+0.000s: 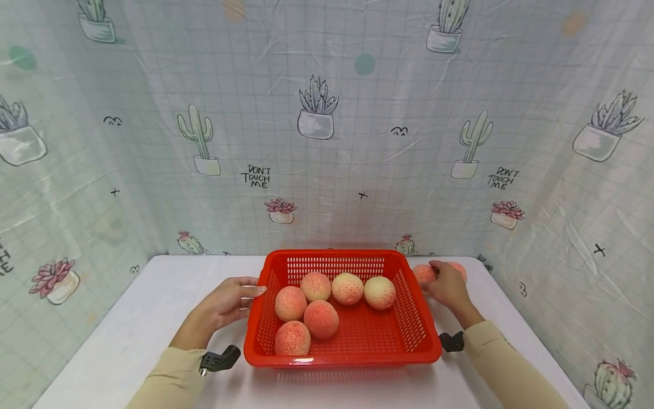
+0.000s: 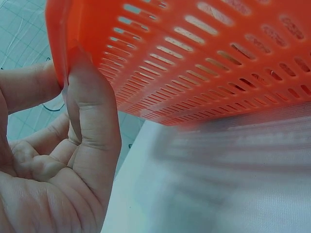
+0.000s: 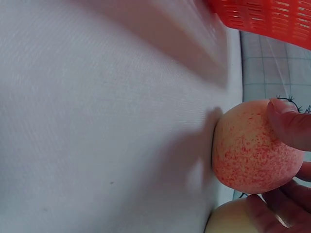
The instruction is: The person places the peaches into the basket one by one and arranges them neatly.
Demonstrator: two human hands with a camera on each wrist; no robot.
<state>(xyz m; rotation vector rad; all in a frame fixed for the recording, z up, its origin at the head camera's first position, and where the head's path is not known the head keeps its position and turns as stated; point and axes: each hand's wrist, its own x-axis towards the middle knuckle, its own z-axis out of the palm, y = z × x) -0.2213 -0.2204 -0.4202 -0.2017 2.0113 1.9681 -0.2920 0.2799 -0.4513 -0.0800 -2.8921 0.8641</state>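
Note:
A red plastic basket (image 1: 352,359) with slotted walls stands on the white table and has several pink and yellow peaches (image 1: 321,319) in its left and back parts. My left hand (image 1: 227,304) pinches the basket's left rim between thumb and fingers, seen close up in the left wrist view. To the right of the basket, my right hand (image 1: 449,287) holds a red-speckled peach (image 3: 252,155), thumb on one side and fingers on the other. Another peach (image 3: 231,219) sits just beyond those fingers, partly hidden by them.
The white table (image 1: 128,318) runs up to a curtain (image 1: 347,170) printed with cacti, which closes off the back and both sides. Beige sleeves and black wrist cameras (image 1: 221,359) flank the basket's near corners.

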